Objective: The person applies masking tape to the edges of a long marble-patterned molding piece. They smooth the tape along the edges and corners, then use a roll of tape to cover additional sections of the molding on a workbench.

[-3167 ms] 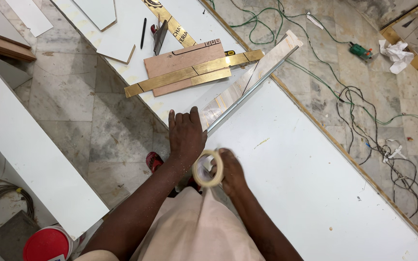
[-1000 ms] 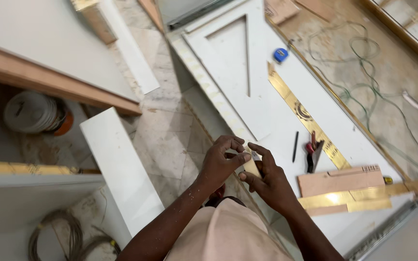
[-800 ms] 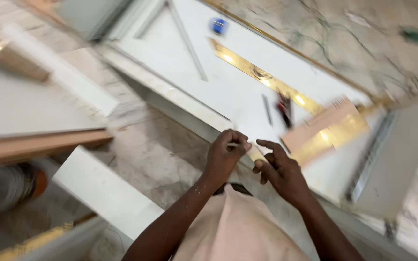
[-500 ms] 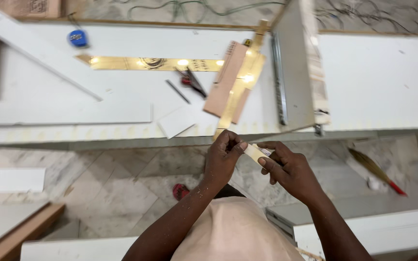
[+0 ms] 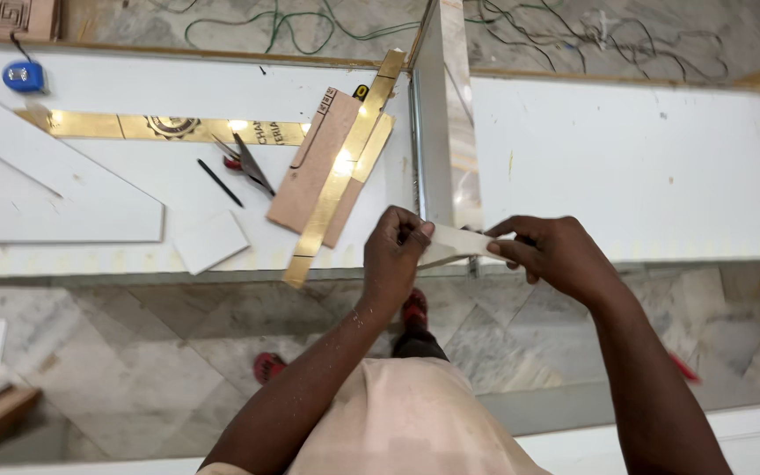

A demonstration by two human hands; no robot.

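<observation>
Left hand [image 5: 395, 255] is pinching one end of a pale tape strip [image 5: 456, 244] | right hand [image 5: 551, 255] is gripping the other end | strip is stretching between both hands, above the white board's [image 5: 644, 167] near edge, beside brown card [image 5: 314, 167]

Floor's grey-veined marble tile [image 5: 134, 352], pretty dusty. Big white boards [image 5: 644, 167] laid flat across it, shiny gold strips [image 5: 178, 129] catching the light, green wires [image 5: 292, 22] tangled along the far edge.
</observation>
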